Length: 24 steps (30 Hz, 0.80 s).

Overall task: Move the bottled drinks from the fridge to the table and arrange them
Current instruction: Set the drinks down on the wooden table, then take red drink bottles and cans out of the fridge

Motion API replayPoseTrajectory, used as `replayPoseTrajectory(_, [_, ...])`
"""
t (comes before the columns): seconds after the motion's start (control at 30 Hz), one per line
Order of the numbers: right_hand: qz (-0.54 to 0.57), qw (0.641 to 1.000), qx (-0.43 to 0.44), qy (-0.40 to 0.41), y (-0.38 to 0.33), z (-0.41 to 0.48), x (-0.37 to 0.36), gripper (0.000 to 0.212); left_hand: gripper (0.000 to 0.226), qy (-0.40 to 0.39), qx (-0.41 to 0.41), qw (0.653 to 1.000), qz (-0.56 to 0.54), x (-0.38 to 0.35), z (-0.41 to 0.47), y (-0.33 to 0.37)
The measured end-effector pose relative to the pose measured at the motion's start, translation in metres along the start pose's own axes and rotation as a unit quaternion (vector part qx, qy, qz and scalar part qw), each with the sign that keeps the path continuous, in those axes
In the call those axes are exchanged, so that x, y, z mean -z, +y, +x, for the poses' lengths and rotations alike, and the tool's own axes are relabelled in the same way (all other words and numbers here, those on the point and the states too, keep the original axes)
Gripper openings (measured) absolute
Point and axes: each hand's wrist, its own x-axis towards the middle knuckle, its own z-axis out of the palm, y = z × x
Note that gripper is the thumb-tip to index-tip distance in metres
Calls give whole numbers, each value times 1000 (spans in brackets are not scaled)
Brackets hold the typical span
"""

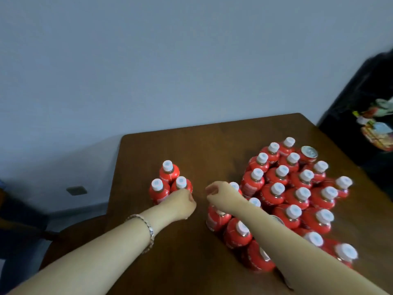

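Observation:
Red bottled drinks with white caps stand on a brown wooden table [204, 150]. A small group of three bottles [168, 171] stands at the left. My left hand [182, 202] is against the front right bottle [182, 184] of that group, with its fingers wrapped round the body and hidden behind the hand. My right hand [217, 193] hovers just right of it with loosely curled fingers and nothing in them. Its forearm crosses over the near bottles of a big cluster of several bottles [297, 192] on the right.
A can with a silver top [308, 152] stands at the far edge of the big cluster. A dark chair [70, 239] sits at the table's left side. A dark bag with colourful items [374, 128] is at the far right. A pale wall lies behind.

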Motion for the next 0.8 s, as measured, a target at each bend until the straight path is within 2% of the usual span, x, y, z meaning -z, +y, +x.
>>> replayPoseTrajectory(0.13, [-47,997,14,52,37,-53,71,18,23,45,-87,992,73,-3,-31,83])
replayPoseTrajectory(0.3, [-52,990,-62,114,139,-154,135,18,23,3,-201,969,145,-75,-84,198])
replayPoseTrajectory(0.43, [-42,969,-159,182,245,-271,177,40,24,-36,-288,938,190,-177,-134,296])
replayPoseTrajectory(0.6, [-14,938,-256,233,358,-413,208,27,27,-111,-376,891,230,-311,-212,389])
replayPoseTrajectory(0.67, [2,926,-268,266,381,-456,214,28,22,-144,-393,875,243,-348,-238,413])
replayPoseTrajectory(0.77, [46,892,-335,301,440,-548,217,34,15,-181,-435,835,283,-435,-294,466])
replayPoseTrajectory(0.8, [55,868,-370,325,465,-585,216,34,17,-196,-460,814,295,-470,-317,487])
